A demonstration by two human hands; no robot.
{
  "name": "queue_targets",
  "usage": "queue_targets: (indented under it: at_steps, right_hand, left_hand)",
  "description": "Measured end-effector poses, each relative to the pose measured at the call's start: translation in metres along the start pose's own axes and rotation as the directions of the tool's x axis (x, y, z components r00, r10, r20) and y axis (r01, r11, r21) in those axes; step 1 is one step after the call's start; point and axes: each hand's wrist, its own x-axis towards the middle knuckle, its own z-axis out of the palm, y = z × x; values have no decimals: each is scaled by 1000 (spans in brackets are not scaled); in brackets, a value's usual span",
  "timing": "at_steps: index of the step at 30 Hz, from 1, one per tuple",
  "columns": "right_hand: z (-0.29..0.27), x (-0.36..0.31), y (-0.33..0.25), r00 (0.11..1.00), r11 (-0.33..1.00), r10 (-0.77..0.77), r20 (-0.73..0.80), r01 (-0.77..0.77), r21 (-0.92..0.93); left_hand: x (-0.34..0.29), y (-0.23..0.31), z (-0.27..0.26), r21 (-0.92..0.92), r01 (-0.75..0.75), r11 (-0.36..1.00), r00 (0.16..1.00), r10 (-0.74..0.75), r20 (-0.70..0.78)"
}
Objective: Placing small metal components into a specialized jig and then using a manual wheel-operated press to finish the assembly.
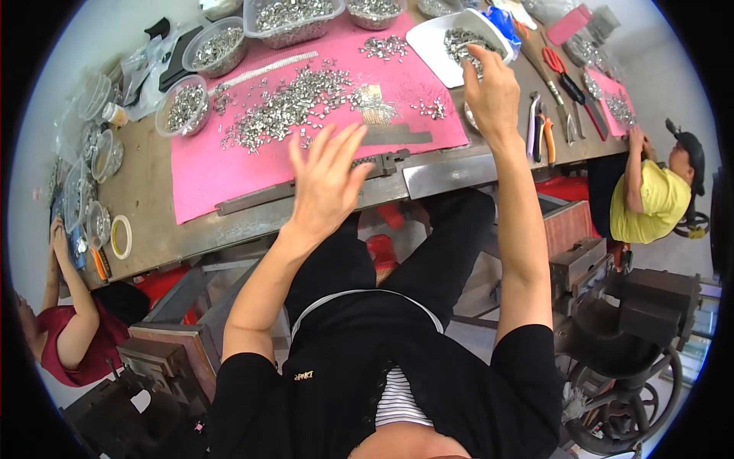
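Note:
My left hand [323, 182] hovers over the front edge of the pink mat [195, 180], its fingers spread and nothing in them. Just under it runs a long dark metal bar [256, 200] with a toothed-looking fixture [375, 166] on it. My right hand [493, 90] is at the white tray [430, 42], over a heap of small metal parts [462, 38]. Its thumb and forefinger are pinched together; whatever is between them is too small to make out. A wide pile of small shiny metal pieces [287, 107] lies on the mat beyond my left hand.
Clear plastic tubs of metal parts [216, 50] line the back and left. Right of my right arm lie pliers [548, 141] and red-handled scissors [562, 67]. A tape roll [121, 236] sits at the left edge. Co-workers sit left [80, 336] and right [661, 187].

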Motion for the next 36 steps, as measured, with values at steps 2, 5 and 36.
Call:
queue_targets:
  at_steps: [2, 5, 36]
  right_hand:
    - [6, -11, -2, 977, 978, 117, 180, -144, 150]
    - [27, -57, -7, 942, 991, -68, 327, 27, 130]
    - [16, -93, -29, 972, 971, 49, 230, -100, 216]
  left_hand:
    - [28, 5, 19, -37, -40, 999, 997, 42, 69]
    - [63, -4, 61, -26, -112, 993, 979, 115, 166]
    - [91, -12, 80, 64, -88, 994, 996, 87, 17]
